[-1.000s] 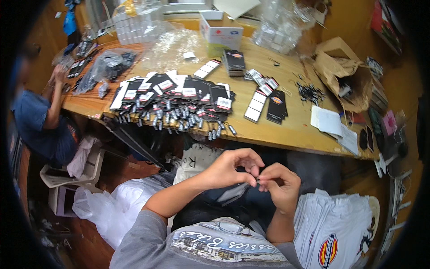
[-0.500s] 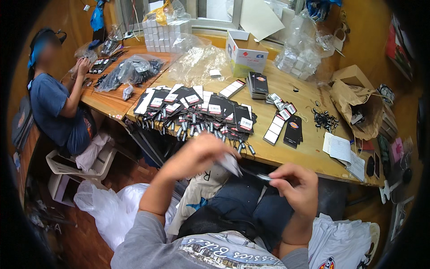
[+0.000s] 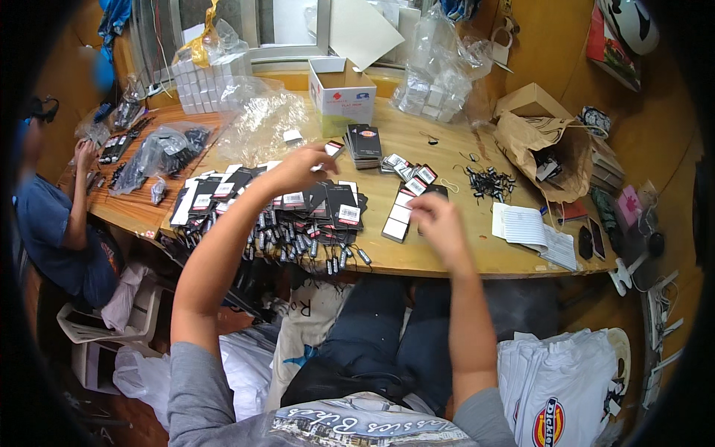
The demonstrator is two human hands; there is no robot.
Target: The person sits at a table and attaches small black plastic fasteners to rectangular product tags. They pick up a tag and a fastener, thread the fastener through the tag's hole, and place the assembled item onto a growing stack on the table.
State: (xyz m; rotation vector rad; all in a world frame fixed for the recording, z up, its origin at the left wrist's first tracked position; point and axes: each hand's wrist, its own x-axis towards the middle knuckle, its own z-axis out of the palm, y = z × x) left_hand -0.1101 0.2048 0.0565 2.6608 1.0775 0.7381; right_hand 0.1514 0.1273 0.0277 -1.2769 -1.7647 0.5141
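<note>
My left hand point(image 3: 302, 170) reaches over the pile of black hang tags point(image 3: 316, 201), its fingers apart above the pile's far right part. Close to its fingertips is a tag strip point(image 3: 334, 148) with white panels; whether they touch is unclear. Small dark-and-silver strap pieces point(image 3: 298, 246) hang in a row along the pile's near edge. My right hand point(image 3: 441, 225) is over a few black tags, thumb and fingers drawn together, and mostly covers them. What lies between its fingertips is hidden. Beside it lies a white-panelled card strip point(image 3: 398, 217).
A stack of black tags point(image 3: 363, 145) stands before a white box point(image 3: 341, 93). Farther right are loose black straps point(image 3: 489, 182), a brown paper bag point(image 3: 544, 149) and an open notebook point(image 3: 532, 233). At the far left a person point(image 3: 63, 216) works at the same table.
Both hands have risen from above my lap to the table, the left to the tag pile, the right to the black tags. The tag and strap they held no longer show between them. The view has shifted.
</note>
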